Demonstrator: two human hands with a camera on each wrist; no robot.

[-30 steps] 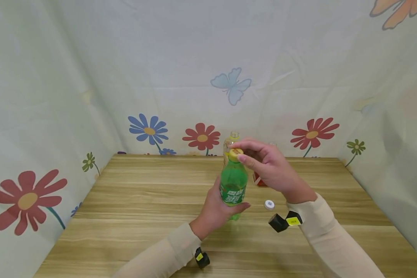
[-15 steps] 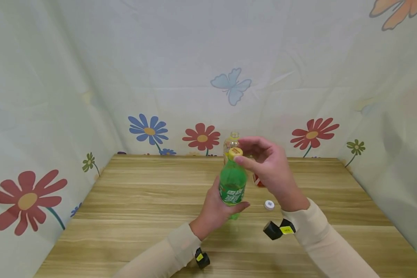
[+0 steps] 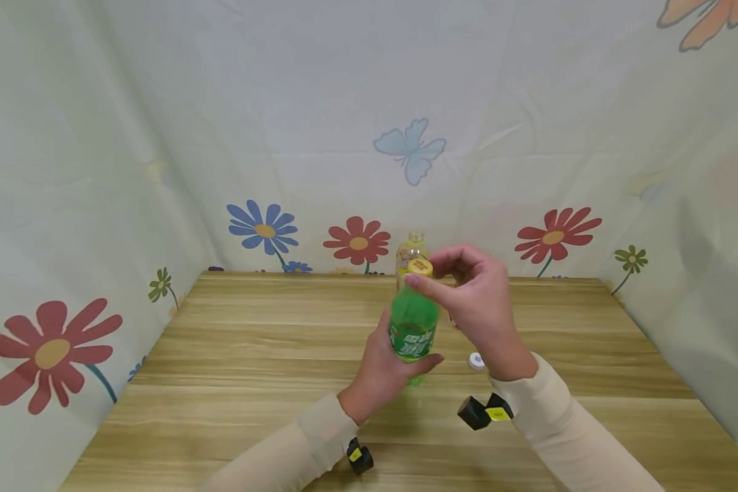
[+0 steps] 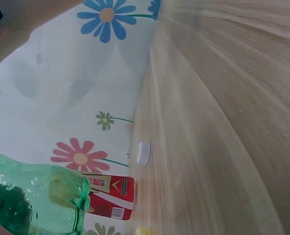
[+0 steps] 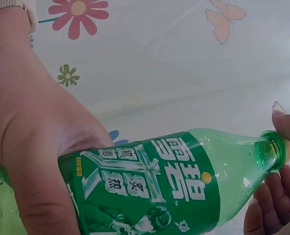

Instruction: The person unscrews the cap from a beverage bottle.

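The right hand (image 3: 482, 307) pinches the yellow cap (image 3: 419, 266) between thumb and curled fingers at the top of the green bottle (image 3: 413, 326). The left hand (image 3: 381, 372) wraps round the bottle's lower half, thumb across the label. The bottle stands nearly upright above the worktop (image 3: 252, 355), its long axis running from 6 to 12 o'clock in the head view, neck pointing up to 12. It is clear green plastic with a green label bearing white characters and a yellow dot. At 4 o'clock from the bottle a small white cap (image 3: 476, 361) lies on the worktop. Behind, at 12 o'clock, stands a clear uncapped bottle (image 3: 413, 247); a red carton (image 4: 108, 197) lies near it.
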